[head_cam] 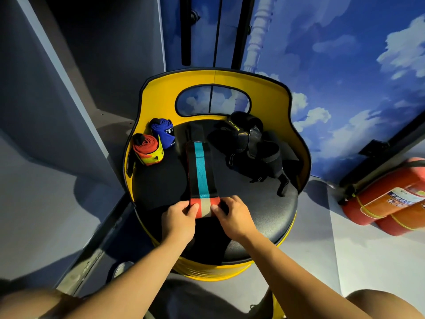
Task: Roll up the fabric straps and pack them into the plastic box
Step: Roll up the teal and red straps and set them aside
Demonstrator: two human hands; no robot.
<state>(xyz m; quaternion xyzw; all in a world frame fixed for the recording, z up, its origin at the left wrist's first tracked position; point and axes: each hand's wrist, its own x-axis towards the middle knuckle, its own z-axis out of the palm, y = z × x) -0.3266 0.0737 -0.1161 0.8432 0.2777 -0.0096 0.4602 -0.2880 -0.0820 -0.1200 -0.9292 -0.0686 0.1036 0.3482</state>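
Observation:
A black fabric strap with a teal stripe point(201, 171) lies stretched along the black seat of a yellow barrel chair point(161, 95). Its near end is rolled, showing red and beige. My left hand point(180, 217) pinches the left side of that roll and my right hand point(232, 217) pinches the right side. A rolled red strap point(148, 149) and a rolled blue strap point(163, 132) sit at the seat's back left. A heap of black straps point(253, 146) lies at the back right. No plastic box is in view.
Two orange fire extinguishers point(388, 203) lie on the floor at the right. A sky-painted wall stands behind the chair and a grey panel rises at the left. My knees show at the bottom corners.

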